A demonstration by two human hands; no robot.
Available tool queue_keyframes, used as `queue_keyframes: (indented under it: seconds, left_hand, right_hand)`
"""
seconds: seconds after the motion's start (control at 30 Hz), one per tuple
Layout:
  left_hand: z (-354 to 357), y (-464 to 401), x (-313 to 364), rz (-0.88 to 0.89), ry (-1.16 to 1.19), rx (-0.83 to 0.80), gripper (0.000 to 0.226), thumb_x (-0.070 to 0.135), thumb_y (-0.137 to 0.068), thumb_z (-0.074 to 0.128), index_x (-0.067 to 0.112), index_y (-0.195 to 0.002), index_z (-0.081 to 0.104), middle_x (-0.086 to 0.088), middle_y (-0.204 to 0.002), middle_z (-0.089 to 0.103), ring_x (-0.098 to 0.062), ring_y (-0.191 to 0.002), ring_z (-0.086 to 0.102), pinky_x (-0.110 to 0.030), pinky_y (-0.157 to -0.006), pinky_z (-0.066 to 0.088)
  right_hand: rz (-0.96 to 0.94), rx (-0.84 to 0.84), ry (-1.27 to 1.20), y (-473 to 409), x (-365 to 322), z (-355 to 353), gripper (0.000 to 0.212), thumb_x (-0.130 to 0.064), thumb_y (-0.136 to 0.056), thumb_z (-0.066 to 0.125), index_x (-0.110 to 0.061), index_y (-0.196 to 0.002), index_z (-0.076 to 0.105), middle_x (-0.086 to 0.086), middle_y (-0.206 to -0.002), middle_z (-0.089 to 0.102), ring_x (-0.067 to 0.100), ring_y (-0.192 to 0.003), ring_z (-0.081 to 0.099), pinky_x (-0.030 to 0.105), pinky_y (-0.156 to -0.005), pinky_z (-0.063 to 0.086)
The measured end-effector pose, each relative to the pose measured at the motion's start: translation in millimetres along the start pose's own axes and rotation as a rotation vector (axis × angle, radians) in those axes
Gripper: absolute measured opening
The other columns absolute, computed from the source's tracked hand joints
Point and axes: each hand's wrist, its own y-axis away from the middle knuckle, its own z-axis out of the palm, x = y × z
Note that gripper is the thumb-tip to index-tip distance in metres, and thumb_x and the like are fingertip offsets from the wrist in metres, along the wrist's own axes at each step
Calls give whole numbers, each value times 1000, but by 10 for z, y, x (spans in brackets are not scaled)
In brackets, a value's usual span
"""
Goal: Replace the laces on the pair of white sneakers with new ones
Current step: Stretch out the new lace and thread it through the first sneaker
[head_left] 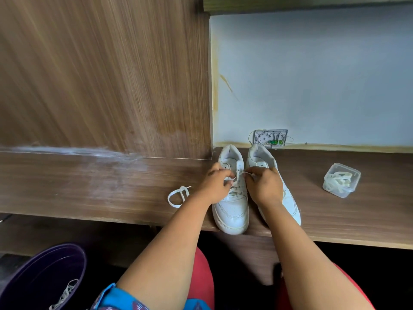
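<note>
Two white sneakers stand side by side on the wooden desk [89, 193], toes toward me. Over the left sneaker [232, 209], my left hand [214, 186] pinches a white lace [242, 174] at the eyelets. My right hand [263, 184] pinches the other end of that lace, pulled out to the right over the tongue. The right sneaker [261, 157] is partly hidden behind my right hand and forearm. A loose white lace [177, 196] lies looped on the desk left of my left wrist.
A clear plastic box [341, 180] holding coiled laces sits on the desk at the right. A purple bin [44, 278] with a lace in it stands low left on the floor. An open wall socket [270, 138] is behind the shoes. A wood panel rises at the back left.
</note>
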Motion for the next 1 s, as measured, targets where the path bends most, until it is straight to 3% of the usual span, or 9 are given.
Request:
queue_keyframes:
  seconds: [0.07,0.2,0.33,0.4,0.47,0.53,0.6,0.77,1.0]
  left_hand:
    - [4,-3,22,-5,-17,5,25,18,-98,48,14,-117,64,-7,-117,44,-23,-104,53,-26,-89,42]
    - [44,-32,51,7,-98,8,28,12,-95,48,13,-120,59,-11,-119,42,-27,-110,49,-34,-94,43]
    - [85,-52,73,-19,-175,-17,27,14,-96,42,16,-120,55,-8,-117,37,-26,-111,43,-40,-92,44]
    - [79,-59,65,-24,-128,-2,23,12,-96,40,14,-113,56,-3,-109,33,-24,-108,40,-31,-85,40]
    - [103,-77,50,-19,-91,31,19,13,-97,41,12,-108,57,-2,-107,30,-22,-106,38,-26,-82,33]
    - [143,-97,34,-38,-17,53,18,15,-98,45,11,-106,60,-3,-109,32,-22,-108,39,-25,-87,34]
    - [182,-131,45,-105,114,67,16,16,-97,49,10,-103,63,-1,-109,33,-22,-112,42,-27,-96,37]
    - [257,-193,112,-212,267,119,16,16,-95,56,4,-98,66,-2,-109,34,-27,-116,45,-32,-103,39]
    - [280,-194,130,-221,200,170,17,12,-94,53,3,-101,65,-10,-123,37,-24,-122,33,-27,-108,29]
  right_hand:
    - [37,-52,-9,-8,-20,-30,17,-30,-82,62,-17,-81,73,8,-76,69,28,-90,58,32,-69,49]
    - [149,-174,-33,-19,-103,-124,32,-31,-81,57,-10,-57,54,3,-54,55,24,-61,52,28,-54,37]
    - [411,-377,-534,-24,-202,-169,21,-17,-85,55,-4,-73,66,2,-49,52,17,-49,44,24,-47,32]
    - [454,-448,-471,-58,-138,-178,21,-17,-85,52,-6,-76,67,1,-52,61,14,-44,47,21,-44,33]
    - [320,-412,-132,-97,-33,-179,25,-25,-86,52,-11,-71,66,1,-62,68,16,-58,62,26,-55,47]
    - [210,-340,6,-100,17,-144,35,-37,-90,53,-18,-61,57,0,-61,62,22,-68,61,29,-61,46]
    - [140,-283,-1,-88,6,-61,42,-41,-93,51,-20,-57,47,-3,-58,53,24,-69,55,29,-59,37]
    - [53,-157,-30,-58,30,104,21,-38,-89,57,-21,-86,68,2,-79,69,26,-94,57,30,-66,47]
    - [5,-119,-33,-51,1,59,10,-24,-84,62,-25,-89,70,2,-81,70,23,-81,63,33,-64,52]
